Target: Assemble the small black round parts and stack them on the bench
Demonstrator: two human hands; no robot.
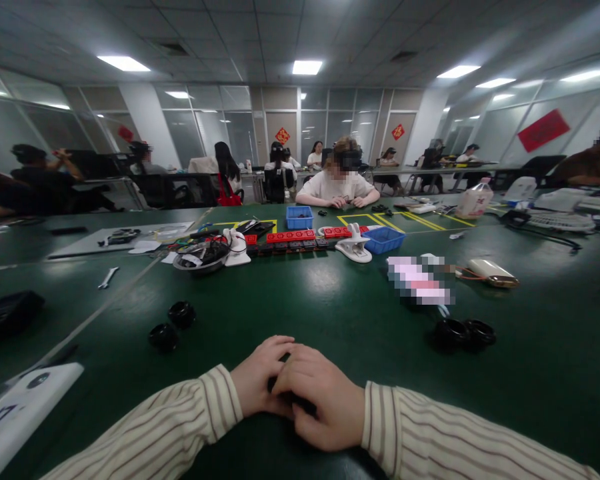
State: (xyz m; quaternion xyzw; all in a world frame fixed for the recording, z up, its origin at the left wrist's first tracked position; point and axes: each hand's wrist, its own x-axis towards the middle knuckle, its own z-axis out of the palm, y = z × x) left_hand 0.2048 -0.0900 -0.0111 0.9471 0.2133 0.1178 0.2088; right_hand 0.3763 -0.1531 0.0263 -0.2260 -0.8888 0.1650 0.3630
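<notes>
My left hand point(260, 379) and my right hand point(326, 399) meet just above the green table point(310, 307), close to its near edge. The right fingers are curled and overlap the left fingers. Something dark shows in the gaps between them, but whether it is a thing or shadow I cannot make out. To the left lie two black ring-shaped parts, one point(181, 313) behind the other point(163, 337). Another pair of black rings, one point(451, 333) beside the other point(480, 332), sits to the right of my hands.
Ahead are a bowl of dark parts point(200, 268), red power strips point(291, 236), a white clip stand point(355, 247) and blue bins point(299, 217). A wrench point(109, 277) and a white device point(25, 417) lie left; a phone point(420, 281) lies right. A person point(337, 187) sits opposite.
</notes>
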